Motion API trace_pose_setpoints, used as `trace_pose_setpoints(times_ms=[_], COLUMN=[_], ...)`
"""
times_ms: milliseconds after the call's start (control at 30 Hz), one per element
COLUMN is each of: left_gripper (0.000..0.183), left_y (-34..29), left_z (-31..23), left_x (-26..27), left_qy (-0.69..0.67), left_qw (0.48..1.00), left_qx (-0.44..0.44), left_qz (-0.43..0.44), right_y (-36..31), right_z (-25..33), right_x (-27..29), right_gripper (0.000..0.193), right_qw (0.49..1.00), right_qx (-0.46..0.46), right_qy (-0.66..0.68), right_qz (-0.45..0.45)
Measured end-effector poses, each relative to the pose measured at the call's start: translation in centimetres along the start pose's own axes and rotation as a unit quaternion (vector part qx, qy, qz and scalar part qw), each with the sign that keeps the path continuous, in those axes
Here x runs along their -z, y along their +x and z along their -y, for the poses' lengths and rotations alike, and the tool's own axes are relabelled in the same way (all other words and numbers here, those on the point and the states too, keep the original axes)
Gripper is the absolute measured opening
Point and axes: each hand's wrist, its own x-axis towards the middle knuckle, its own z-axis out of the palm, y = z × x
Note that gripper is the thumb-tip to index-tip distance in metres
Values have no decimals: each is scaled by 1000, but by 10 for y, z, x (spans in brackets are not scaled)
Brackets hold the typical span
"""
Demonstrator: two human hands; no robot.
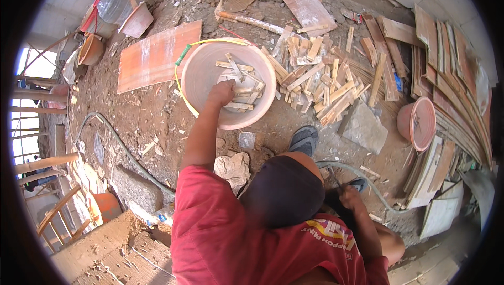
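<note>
My left hand (222,91) reaches into a round, pale pinkish tub (193,69), its fingers curled in among several short wood strips (243,66) lying on the bottom. Whether a strip is between those fingers is hidden. A yellow, green and red hose or cord (182,56) runs around the tub's outside. Low on the right, beside my leg, my right hand (350,197) is closed around a thin dark tool (335,176), whose kind I cannot make out. Just right of the tub lies a heap of short wood pieces (315,77).
A stone slab (364,127) borders the heap. Farther right are a small pink bucket (423,122) and stacked boards (451,85). An orange panel (152,59) lies left of the tub. A grey hose (118,146) crosses the dirt, and a concrete block (135,190) sits near left.
</note>
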Motion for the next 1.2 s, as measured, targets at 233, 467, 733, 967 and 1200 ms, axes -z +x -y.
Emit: trace_pose_setpoints(times_ms=[233, 467, 733, 967, 1200], left_gripper=[29, 25, 27, 33, 30], left_y=[-6, -30, -26, -35, -53], left_z=[37, 15, 26, 21, -46], left_x=[20, 66, 66, 65, 95], left_qy=[-304, -386, -542, -575, -613], left_qw=[942, 907, 820, 805, 783], left_qx=[10, 5, 18, -2, -69], left_qz=[-142, -168, -182, -148, -86], right_y=[6, 5, -3, -3, -5], right_z=[-1, -9, 13, 9, -3], right_x=[8, -6, 4, 1, -21], right_gripper=[23, 27, 33, 33, 18], right_qw=[999, 999, 999, 1000, 963], right_qx=[32, -20, -41, -22, 57], right_qy=[-18, -18, -3, 5, 243], right_qz=[-23, -17, 0, -6, -103])
